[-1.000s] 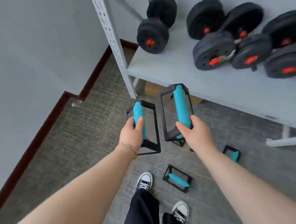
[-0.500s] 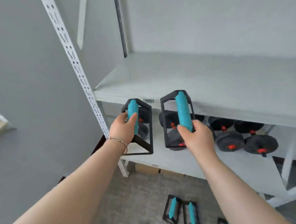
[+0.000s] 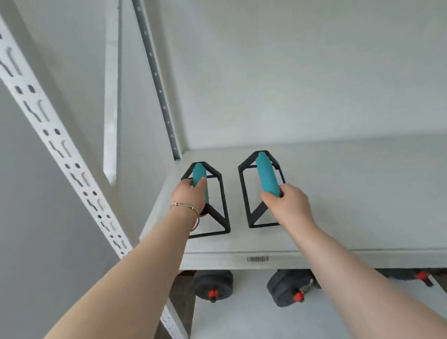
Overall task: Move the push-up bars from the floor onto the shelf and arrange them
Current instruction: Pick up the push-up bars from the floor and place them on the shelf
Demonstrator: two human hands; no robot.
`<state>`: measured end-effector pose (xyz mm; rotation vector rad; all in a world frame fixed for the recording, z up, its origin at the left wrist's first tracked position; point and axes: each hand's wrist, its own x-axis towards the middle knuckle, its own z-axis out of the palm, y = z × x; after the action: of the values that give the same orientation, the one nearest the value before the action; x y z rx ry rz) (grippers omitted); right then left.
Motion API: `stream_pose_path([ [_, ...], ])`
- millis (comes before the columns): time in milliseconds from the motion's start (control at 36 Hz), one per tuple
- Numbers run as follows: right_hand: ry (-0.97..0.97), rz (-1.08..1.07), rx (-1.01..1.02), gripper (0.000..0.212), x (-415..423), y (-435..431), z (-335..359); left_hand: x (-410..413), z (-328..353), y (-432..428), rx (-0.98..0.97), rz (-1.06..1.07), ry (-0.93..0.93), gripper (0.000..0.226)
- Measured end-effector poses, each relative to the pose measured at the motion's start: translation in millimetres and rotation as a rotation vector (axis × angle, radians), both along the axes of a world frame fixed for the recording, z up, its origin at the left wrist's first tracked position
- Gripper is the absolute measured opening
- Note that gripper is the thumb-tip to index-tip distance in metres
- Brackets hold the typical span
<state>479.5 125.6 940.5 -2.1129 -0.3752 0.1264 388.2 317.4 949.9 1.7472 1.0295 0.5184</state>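
Two push-up bars with black frames and teal grips stand side by side on the left end of the white shelf board [image 3: 350, 187]. My left hand [image 3: 188, 195] is wrapped around the teal grip of the left push-up bar [image 3: 214, 212], whose base rests on the board. My right hand [image 3: 288, 204] grips the near end of the teal handle of the right push-up bar [image 3: 266, 177]; its frame sits on or just above the board, I cannot tell which. The floor and the other bars are out of sight.
A white perforated upright [image 3: 53, 139] runs diagonally at the left, and a grey rear post [image 3: 158, 78] stands in the shelf's back corner. Black dumbbells with red caps [image 3: 289, 289] lie on the lower shelf. A barcode label [image 3: 257, 258] sits on the shelf's front edge.
Both hands have lifted the two bars from below the shelf edge up and forward onto the upper shelf board. The view has tilted up, and the floor has dropped out of sight.
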Motion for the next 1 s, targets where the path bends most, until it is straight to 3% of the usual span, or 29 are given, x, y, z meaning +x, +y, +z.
stream_pose_path([
  [194, 0.062, -0.061, -0.07, 0.026, 26, 43, -20, 43, -31, 57, -0.007, -0.067, 0.066, 0.05],
  [500, 0.118, -0.064, -0.134, 0.027, 41, 47, -32, 60, -44, 72, 0.019, -0.148, 0.169, 0.035],
  [583, 0.085, -0.043, -0.132, 0.029, 42, 45, -36, 56, -40, 66, 0.234, -0.122, 0.296, 0.041],
  [639, -0.006, -0.029, -0.107, 0.045, 41, 37, -42, 51, -36, 54, 0.439, -0.097, 0.339, 0.045],
  [750, -0.273, 0.009, -0.17, 0.064, 33, 10, -52, 38, -41, 12, 0.795, -0.13, 0.269, 0.057],
  [1000, -0.664, 0.05, -0.397, 0.067, 16, -108, -89, 8, -81, -137, 1.041, -0.38, 0.458, 0.068],
])
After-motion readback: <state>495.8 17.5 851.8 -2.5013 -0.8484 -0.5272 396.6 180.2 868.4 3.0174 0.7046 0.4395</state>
